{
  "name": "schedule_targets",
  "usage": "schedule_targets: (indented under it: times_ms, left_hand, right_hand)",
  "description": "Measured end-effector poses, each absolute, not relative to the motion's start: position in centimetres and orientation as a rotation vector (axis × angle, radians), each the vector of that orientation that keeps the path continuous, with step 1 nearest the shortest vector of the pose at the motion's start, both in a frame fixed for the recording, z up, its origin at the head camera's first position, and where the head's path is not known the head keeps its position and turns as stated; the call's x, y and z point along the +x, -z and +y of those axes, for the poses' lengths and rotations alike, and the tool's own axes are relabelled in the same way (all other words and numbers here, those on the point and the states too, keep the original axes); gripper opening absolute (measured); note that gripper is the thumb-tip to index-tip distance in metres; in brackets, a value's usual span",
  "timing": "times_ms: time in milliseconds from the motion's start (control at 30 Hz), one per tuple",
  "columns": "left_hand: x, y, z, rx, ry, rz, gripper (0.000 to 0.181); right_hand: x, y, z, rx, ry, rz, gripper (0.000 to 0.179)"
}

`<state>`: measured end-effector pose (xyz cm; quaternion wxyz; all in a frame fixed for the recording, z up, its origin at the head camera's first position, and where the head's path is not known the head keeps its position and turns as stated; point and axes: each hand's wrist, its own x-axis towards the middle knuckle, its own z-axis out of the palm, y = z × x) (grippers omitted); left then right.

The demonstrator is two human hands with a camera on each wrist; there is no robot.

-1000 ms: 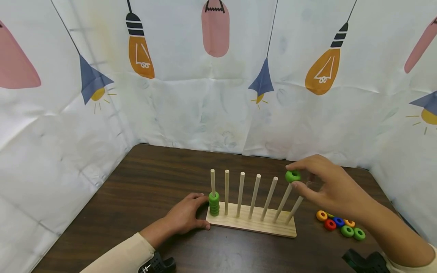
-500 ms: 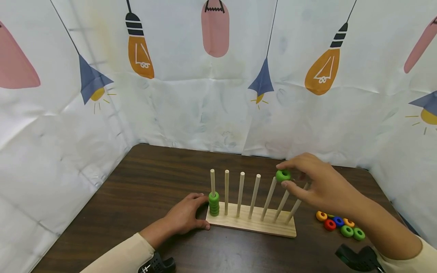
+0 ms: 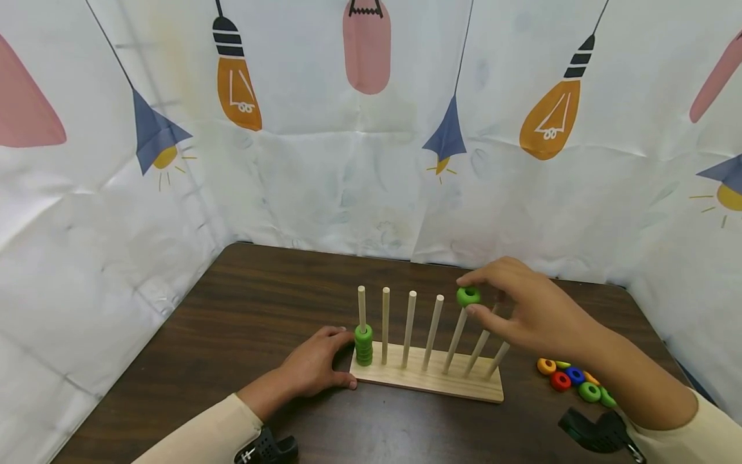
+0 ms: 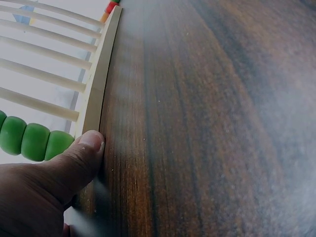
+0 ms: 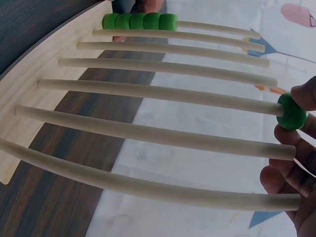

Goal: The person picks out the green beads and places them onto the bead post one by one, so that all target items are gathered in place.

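Note:
A wooden peg rack (image 3: 426, 374) with several upright pegs stands on the table. My left hand (image 3: 315, 364) holds the left end of its base, thumb at the front edge, fingers behind. The thumb (image 4: 79, 158) shows against the base in the left wrist view. Several green ring beads (image 3: 363, 346) are stacked on the leftmost peg. My right hand (image 3: 522, 309) pinches another green ring bead (image 3: 468, 296) between thumb and fingertip. That bead (image 5: 292, 111) is at the tip of the third peg from the right; whether the tip has entered its hole, I cannot tell.
Several loose ring beads (image 3: 560, 381), red, orange, blue and green, lie on the brown table (image 3: 255, 303) right of the rack. A white cloth (image 3: 313, 193) with printed lamps hangs behind and along the sides of the table.
My right hand has moved left with the green ring bead, passing from above the second peg from the right to the third. My left hand and the rack have stayed still.

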<state>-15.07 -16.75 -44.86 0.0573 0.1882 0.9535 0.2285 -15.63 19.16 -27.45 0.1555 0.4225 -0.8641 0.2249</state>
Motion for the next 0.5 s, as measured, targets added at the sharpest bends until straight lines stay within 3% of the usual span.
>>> schedule_targets:
  times_ms: [500]
  left_hand:
    - [-15.0, 44.9, -16.8, 0.563, -0.686, 2.897, 0.081]
  right_hand:
    - [-15.9, 27.5, 17.9, 1.223, -0.664, -2.475, 0.042]
